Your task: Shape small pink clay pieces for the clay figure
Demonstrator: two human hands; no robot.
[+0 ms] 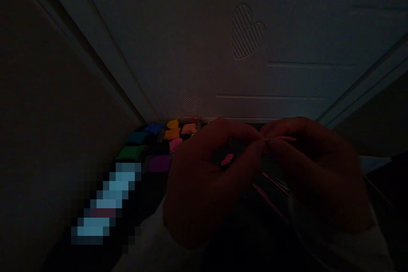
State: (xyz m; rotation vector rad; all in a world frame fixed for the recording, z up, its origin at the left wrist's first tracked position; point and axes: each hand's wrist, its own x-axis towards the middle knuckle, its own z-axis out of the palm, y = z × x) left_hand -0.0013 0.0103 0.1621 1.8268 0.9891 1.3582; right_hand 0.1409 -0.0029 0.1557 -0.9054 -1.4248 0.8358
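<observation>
Both hands meet fingertip to fingertip in front of the white panel. My left hand pinches the left end of a thin pink strip, apparently modelling clay. The strip runs rightward through the closed thumb and finger of my right hand, its tip showing past them. Below and behind the left fingers lies a small bumpy pink clay piece on the dark surface. Long pink clay tools rest under my right hand, partly covered by it. The dim light hides fine detail.
At the back left are several coloured packets, among them a green one, a purple one and a blue one. A bright, pixelated screen is at the left. Behind stands a white panel with embossed hearts.
</observation>
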